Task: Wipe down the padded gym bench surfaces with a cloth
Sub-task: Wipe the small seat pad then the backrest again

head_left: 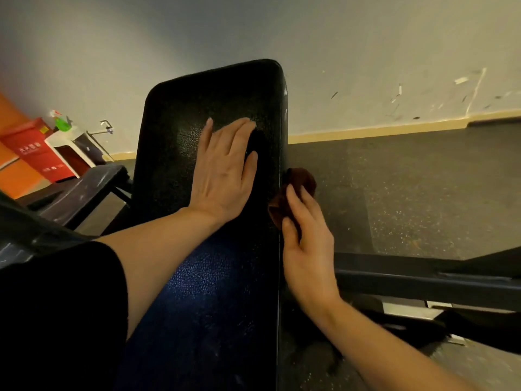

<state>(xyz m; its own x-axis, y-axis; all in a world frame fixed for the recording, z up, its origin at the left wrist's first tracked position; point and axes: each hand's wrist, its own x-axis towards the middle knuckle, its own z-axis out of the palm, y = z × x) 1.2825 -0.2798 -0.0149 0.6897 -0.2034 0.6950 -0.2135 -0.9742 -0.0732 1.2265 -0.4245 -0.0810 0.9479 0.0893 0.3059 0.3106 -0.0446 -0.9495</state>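
Head view: left hand [222,170] spread flat, likely bracing the bench pad [174,153]; right hand [307,244] pinches cloth [298,182] against its right edge.

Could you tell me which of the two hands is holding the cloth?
The right hand, gripping the brown cloth against the pad's side edge; the left hand lies flat, empty, on the black pad.

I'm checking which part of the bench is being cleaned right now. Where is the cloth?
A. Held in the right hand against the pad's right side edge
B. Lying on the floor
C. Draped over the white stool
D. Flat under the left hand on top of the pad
A: the right hand grips the brown cloth against the side edge of the bench pad, while the left hand rests flat and bare on top.
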